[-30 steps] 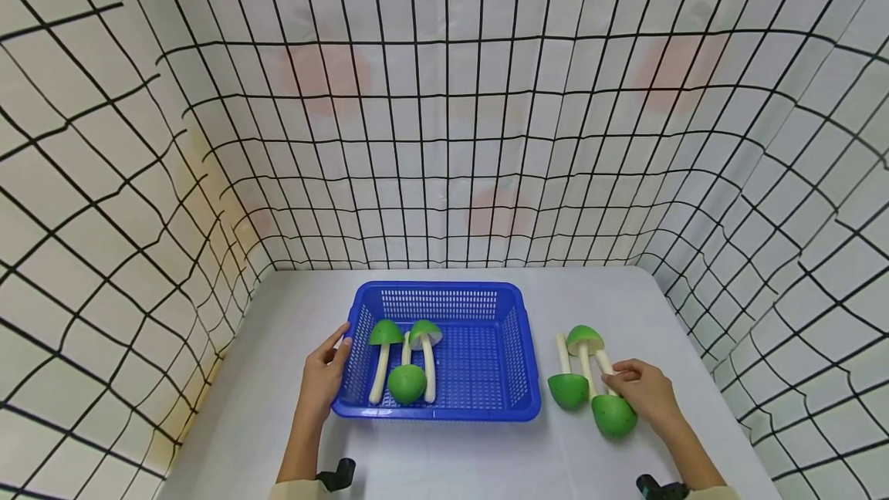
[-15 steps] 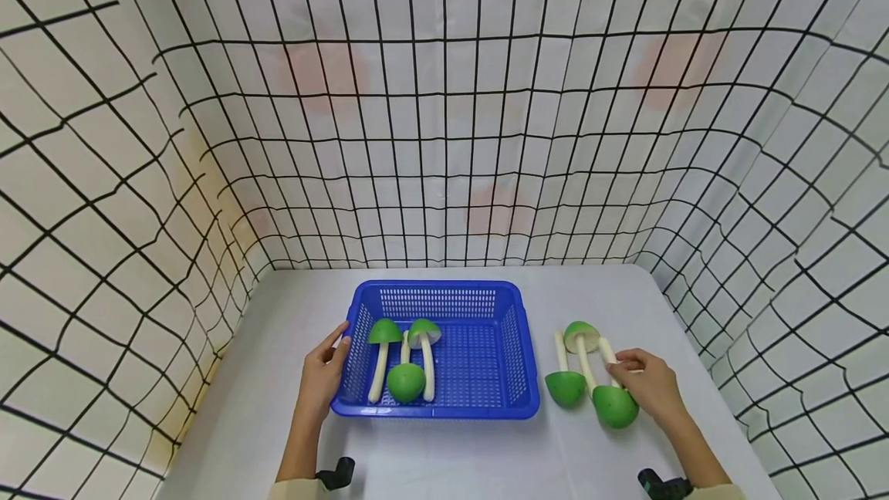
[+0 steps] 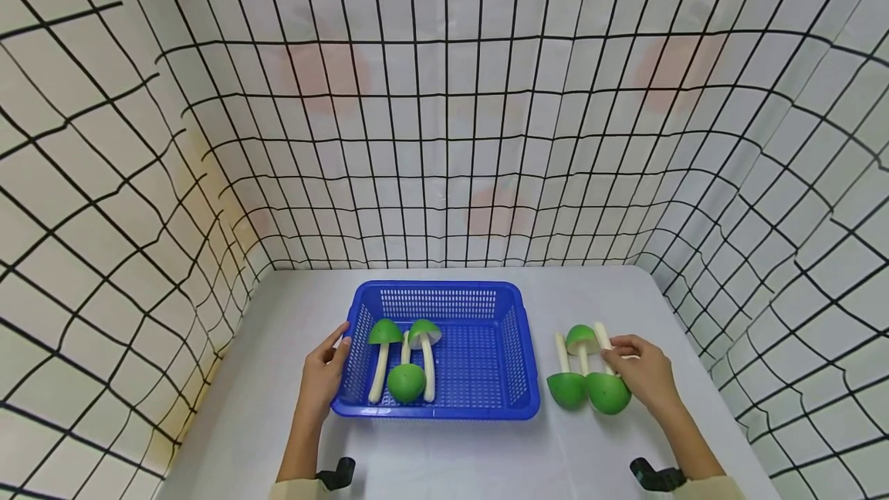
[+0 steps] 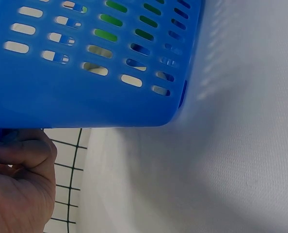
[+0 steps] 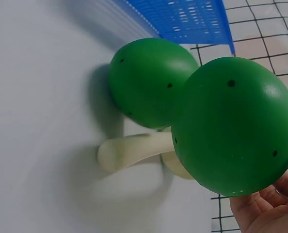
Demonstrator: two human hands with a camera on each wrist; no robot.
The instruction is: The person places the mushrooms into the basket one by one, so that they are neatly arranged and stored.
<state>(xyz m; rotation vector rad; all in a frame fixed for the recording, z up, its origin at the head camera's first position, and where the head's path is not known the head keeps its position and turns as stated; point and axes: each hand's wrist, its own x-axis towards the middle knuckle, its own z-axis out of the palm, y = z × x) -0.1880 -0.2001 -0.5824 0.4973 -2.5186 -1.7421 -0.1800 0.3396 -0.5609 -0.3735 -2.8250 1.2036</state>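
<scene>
My left hand grips the left rim of a blue plastic basket. Inside it, on the left side, lie 3 toy mushrooms with green caps and white stems, one with its cap toward me. To the right of the basket, my right hand pinches the stem of another mushroom, its cap toward me. Beside that one lie two more: a mushroom with its cap toward me and a mushroom with its cap away.
A white table bears everything. Black grid netting over white cloth stands behind and on both sides. A dark camera mount sits on each wrist, the left mount and the right mount.
My right hand has shifted the pinched mushroom away from me and slightly left, up against the other two. The left hand and the basket have not moved.
</scene>
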